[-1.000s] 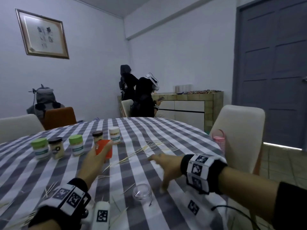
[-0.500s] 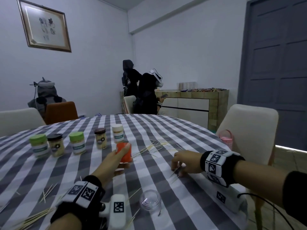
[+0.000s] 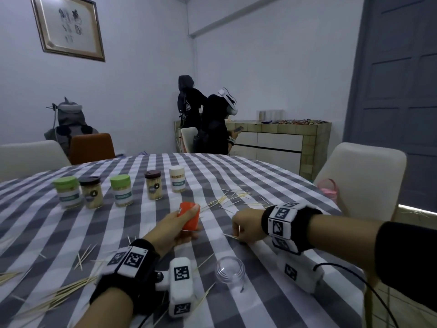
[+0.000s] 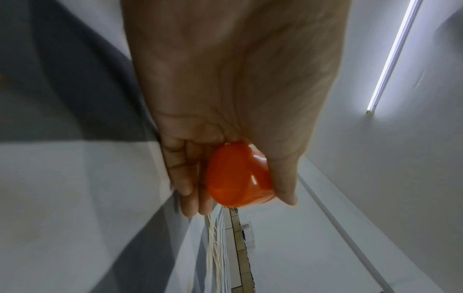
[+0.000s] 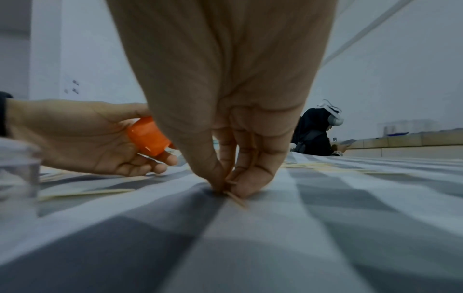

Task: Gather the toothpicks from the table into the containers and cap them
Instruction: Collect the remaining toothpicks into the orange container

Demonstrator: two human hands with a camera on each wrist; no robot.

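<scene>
The left hand [image 3: 170,229] grasps the orange cap [image 3: 189,216], held just above the striped worktop [image 3: 272,176]. Just right of that cap, the right hand [image 3: 246,224] pinches a toothpick [image 5: 235,197] against the cloth. A clear container [image 3: 229,269] stands nearer than the cap, five capped containers [image 3: 120,190] beyond it, loose toothpicks [image 3: 227,200] scattered around

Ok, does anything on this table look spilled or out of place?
Yes. Toothpicks lie scattered loose across the checked tablecloth, with another pile at the near left edge. A clear cap lies loose, apart from the row of capped jars.
</scene>
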